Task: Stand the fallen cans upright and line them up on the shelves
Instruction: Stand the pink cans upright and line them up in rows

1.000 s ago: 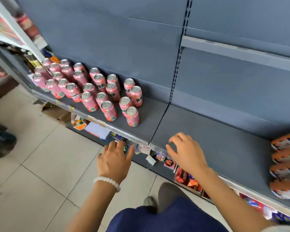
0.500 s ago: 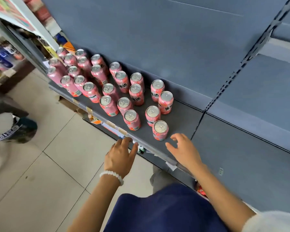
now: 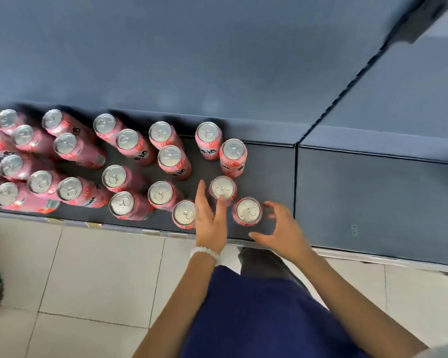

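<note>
Pink cans upright on shelf; hands beside front cans

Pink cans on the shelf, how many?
21 pink cans show on the shelf: one at the left hand, one at the right hand, nineteen further back and left. More may hide past the left edge.

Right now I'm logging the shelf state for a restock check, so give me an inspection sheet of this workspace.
Surface: grey shelf, right bay bare.
Job's things: pink cans, all seen standing, loosely grouped, not in straight rows.
Clutter: nothing seen.
Hands: left hand open, fingers reaching between two front cans; right hand open, curved beside the rightmost front can, no contact seen.
Cables: nothing seen.
Surroundings: pale tiled floor below; blue back panel behind.
</note>
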